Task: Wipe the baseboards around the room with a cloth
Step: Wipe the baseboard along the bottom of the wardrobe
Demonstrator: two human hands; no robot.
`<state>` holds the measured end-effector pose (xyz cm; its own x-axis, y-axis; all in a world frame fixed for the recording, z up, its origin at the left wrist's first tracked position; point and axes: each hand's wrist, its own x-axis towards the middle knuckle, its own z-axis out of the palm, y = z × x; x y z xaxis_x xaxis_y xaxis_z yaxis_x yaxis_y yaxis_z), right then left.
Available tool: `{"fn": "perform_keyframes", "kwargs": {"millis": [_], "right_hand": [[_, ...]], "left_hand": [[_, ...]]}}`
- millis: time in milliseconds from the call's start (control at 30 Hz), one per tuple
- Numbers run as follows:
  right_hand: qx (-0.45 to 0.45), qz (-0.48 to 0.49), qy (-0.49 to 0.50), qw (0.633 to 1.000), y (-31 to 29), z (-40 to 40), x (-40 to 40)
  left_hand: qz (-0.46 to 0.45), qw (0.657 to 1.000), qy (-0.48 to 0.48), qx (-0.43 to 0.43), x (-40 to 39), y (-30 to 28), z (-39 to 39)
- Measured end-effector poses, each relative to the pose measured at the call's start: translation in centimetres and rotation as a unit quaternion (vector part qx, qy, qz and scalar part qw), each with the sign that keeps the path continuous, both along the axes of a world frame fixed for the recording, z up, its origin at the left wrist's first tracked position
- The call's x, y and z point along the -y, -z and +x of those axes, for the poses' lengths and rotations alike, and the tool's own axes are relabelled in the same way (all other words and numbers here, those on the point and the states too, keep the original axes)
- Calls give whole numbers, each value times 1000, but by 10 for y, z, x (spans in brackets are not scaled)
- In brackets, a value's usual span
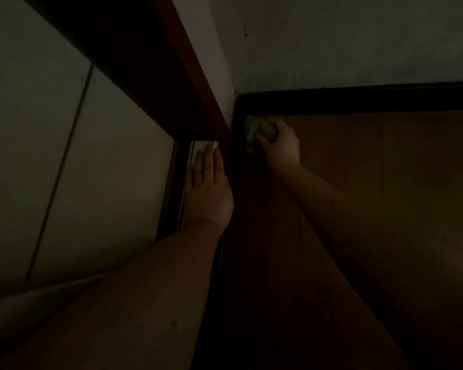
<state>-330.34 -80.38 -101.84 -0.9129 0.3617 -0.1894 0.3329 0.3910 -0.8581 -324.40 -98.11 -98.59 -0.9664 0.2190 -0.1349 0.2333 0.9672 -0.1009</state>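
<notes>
Fingers of the right hand (280,145) grip a balled cloth (259,132) against the dark corner baseboard (358,98); the left hand (207,188) rests flat, fingers straight.

Most of the cloth (254,132) is hidden under the right hand (280,144); both forearms are cut off toward 6 o'clock.

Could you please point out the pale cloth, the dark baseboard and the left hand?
Pale crumpled cloth (253,130), head view, its exposed bunched part.
Dark baseboard strip (358,100), head view, its front face.
Left hand (207,188), head view, its back.
</notes>
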Motion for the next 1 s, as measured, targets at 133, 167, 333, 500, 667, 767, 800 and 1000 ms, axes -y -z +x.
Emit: {"fn": "perform_keyframes", "kwargs": {"millis": [133, 167, 333, 500, 667, 767, 800, 1000], "right_hand": [[6, -45, -16, 999, 14, 74, 25], [9, -45, -30, 998, 17, 92, 35], [4, -55, -88, 995, 24, 177, 84], [-14, -59, -54, 997, 26, 178, 95], [-35, -27, -67, 997, 25, 140, 79], [-47, -12, -52, 997, 22, 98, 65], [-49, -7, -47, 998, 21, 83, 60], [-65, 38, -17, 997, 23, 7, 36]], "left_hand": [[-11, 1000, 11, -4, -1, -1, 1], [-10, 1000, 11, -4, 0, -1, -1], [-12, 1000, 12, -17, -2, -4, 1], [-16, 1000, 10, -18, -3, -5, 3], [-14, 1000, 7, -19, -1, 0, 1], [-8, 1000, 9, -19, 0, 1, 1], [-8, 1000, 10, -19, 0, 2, 1], [2, 1000, 13, -17, 1, 2, 3]]}}
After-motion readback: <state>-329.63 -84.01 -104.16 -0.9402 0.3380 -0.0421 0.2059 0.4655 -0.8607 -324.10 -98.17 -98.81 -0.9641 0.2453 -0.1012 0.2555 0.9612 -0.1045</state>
